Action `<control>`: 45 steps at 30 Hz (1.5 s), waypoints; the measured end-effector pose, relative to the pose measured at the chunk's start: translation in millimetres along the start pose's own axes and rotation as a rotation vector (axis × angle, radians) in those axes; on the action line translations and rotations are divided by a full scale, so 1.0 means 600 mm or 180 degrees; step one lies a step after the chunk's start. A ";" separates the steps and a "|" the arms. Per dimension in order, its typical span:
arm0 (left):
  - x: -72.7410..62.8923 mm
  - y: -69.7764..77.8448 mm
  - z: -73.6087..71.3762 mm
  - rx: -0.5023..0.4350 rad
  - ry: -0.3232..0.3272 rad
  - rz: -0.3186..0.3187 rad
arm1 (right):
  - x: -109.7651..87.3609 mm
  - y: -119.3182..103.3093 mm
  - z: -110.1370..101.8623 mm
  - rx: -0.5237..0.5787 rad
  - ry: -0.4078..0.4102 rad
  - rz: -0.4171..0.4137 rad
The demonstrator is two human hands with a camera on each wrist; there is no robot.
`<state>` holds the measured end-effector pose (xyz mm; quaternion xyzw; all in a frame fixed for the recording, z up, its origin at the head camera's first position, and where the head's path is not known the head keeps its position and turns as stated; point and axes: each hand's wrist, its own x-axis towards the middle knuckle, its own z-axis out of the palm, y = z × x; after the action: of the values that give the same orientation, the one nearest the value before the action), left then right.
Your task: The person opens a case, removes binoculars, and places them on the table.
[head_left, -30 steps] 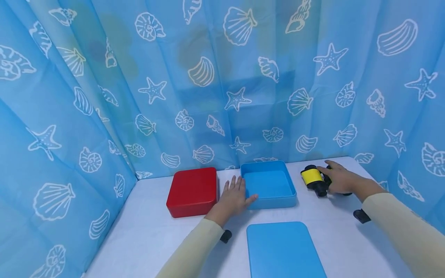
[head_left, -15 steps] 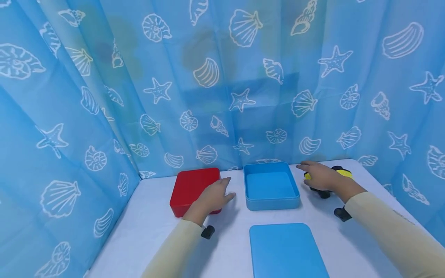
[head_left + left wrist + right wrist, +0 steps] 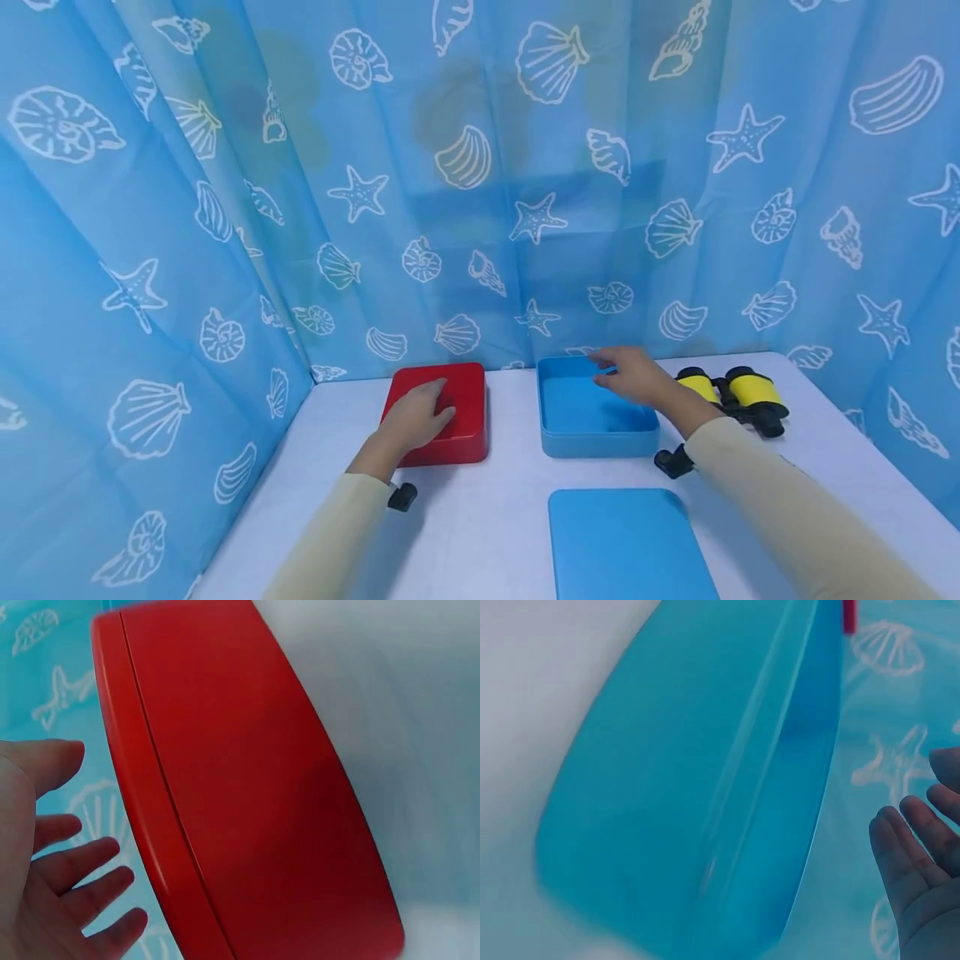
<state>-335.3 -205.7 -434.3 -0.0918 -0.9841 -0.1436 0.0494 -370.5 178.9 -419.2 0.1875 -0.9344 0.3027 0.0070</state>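
Okay, both hands up over the boxes, neither holding anything. Left hand (image 3: 420,417) is over the near-left part of the red box (image 3: 468,408), left on the surface (image 3: 487,542); grip loose, fingers apart and slightly bent, nothing in it, and the left wrist view shows a gap between fingertips and box. Red box is closed, seam running around just below its top. Right hand (image 3: 637,379) is above the far right part of the blue box (image 3: 592,445), grip also relaxed and holding nothing, fingers lightly bent. Blue box sits open side up, right of the red one, the two apart. Flat blue lid (image 3: 630,542) lies nearer, just apart from the blue box, near edge cut off by frame. Yellow and black binoculars (image 3: 753,392) lie far right, partly behind the right forearm. Blue curtain (image 3: 450,217) with white shells and starfish behind, at far side.
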 end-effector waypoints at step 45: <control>0.043 -0.113 -0.059 -0.1786 -0.0511 -0.1654 | 0.122 -0.217 0.195 0.3688 -0.0389 0.1890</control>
<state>-371.3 -275.7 -416.1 0.1395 -0.8978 -0.4073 -0.0928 -380.5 -10.0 -432.4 -0.0883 -0.6307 0.7352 -0.2322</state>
